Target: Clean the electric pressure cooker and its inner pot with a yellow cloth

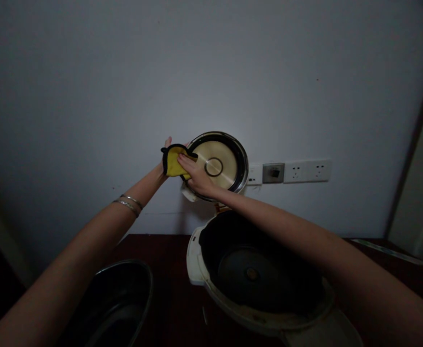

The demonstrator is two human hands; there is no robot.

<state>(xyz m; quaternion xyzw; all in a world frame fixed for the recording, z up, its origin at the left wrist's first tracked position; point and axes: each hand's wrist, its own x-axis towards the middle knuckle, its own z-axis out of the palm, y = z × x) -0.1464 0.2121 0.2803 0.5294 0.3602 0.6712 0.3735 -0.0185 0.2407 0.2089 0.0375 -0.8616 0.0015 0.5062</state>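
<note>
Your right hand (199,179) lies fingers-extended on the yellow cloth (173,163) at the raised lid's (230,161) left edge, left hand (167,142) mostly behind it, can't tell either grip; cloth's likely soft, light: bunch it, brace the stiff rim.

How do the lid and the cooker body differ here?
Pose: the lid is tipped up with its inner face showing; the cooker body sits below it, opening upward.
Look: the lid's inner plate is pale and shiny inside a black ring; the cooker body's inside is dark.
Contact: the right hand has a yellow cloth at the lid's left edge; neither hand is on the cooker body.
Shared: both have rounded rims.
</note>
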